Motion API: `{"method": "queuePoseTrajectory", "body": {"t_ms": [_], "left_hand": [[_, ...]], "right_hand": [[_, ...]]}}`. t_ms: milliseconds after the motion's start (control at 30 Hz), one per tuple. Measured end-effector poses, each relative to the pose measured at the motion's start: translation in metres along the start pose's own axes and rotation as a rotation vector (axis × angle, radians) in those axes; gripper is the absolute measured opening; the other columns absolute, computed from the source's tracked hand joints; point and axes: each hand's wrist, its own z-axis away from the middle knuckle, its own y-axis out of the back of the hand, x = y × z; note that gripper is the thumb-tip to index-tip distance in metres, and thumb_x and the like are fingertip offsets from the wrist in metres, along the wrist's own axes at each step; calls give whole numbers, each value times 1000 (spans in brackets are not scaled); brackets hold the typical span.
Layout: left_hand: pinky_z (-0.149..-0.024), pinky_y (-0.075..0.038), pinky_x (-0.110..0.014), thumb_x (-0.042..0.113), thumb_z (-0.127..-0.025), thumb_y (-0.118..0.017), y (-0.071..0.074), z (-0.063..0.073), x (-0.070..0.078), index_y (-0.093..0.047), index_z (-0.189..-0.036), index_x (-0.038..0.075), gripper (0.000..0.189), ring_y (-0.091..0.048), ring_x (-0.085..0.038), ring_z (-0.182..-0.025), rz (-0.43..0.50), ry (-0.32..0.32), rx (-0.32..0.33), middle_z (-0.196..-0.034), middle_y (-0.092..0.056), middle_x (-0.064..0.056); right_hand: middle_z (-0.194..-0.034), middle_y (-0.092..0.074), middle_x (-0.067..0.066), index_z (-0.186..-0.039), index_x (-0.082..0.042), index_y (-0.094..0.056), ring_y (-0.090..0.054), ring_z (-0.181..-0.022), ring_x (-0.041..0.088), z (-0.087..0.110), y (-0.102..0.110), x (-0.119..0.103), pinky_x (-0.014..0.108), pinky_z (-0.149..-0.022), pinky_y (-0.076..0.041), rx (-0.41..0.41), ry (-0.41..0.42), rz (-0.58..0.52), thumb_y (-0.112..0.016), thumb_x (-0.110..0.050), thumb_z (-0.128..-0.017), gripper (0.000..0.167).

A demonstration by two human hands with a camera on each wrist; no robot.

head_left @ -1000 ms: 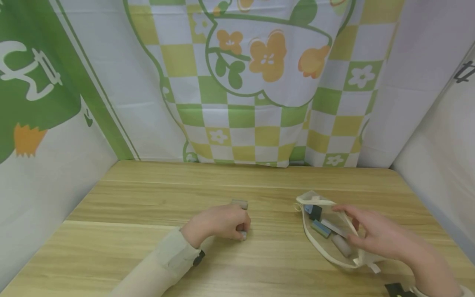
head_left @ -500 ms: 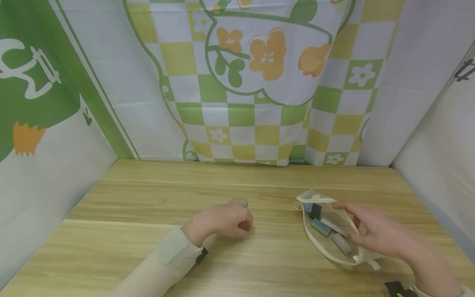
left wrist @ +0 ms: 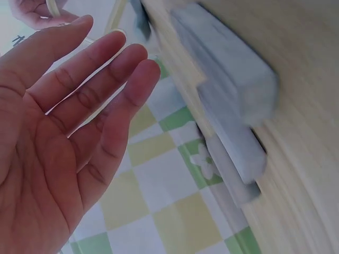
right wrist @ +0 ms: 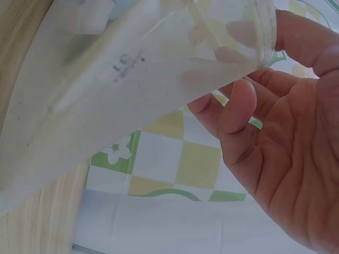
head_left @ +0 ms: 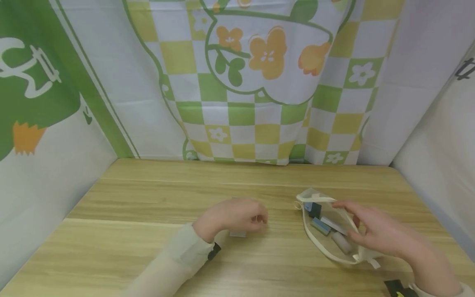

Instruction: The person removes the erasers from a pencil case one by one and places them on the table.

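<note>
A translucent zip pouch (head_left: 322,200) with a cream edge lies gaping on the right. My right hand (head_left: 382,231) pinches its right edge; in the right wrist view the thumb and fingers lie on either side of the film. Inside sit a dark blue block (head_left: 315,210), a blue-green block (head_left: 320,226), a white bar (head_left: 333,225) and a grey rounded piece (head_left: 341,242). My left hand (head_left: 237,214) hovers mid-table with loosely extended fingers, holding nothing. Beside it stand grey blocks (left wrist: 254,84) in a row, mostly hidden under this hand in the head view.
The wooden table (head_left: 148,194) meets a checked, flower-printed curtain (head_left: 241,115) at the back. Fabric walls close in the left and right sides. A small ring pull (head_left: 298,205) hangs at the pouch's left corner.
My left hand has moved to the right, away from the grey blocks, and its fingers have loosened. A block's near end now shows below it. The right hand stays on the pouch.
</note>
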Motion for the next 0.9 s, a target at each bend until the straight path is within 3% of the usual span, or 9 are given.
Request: {"method": "queuePoseTrajectory", "body": {"t_ms": [267, 900], "left_hand": [[-86, -51, -19, 21, -97, -64, 3, -13, 9, -68, -122, 11, 28, -63, -9, -98, -25, -52, 8, -111, -69, 0], [-93, -48, -14, 20, -98, -62, 4, -39, 22, -65, -125, 9, 30, -65, -9, -106, -61, -191, 61, -121, -70, 0]], "right_hand": [[-79, -49, -4, -141, -10, -46, -35, -54, -3, 0, 0, 1, 21, -47, -37, -15, -11, 0, -72, -10, -85, 62], [-78, -49, -4, -142, -9, -45, -32, -48, -4, -2, -1, 3, 21, -44, -37, -41, -13, -37, -70, -9, -86, 61]]}}
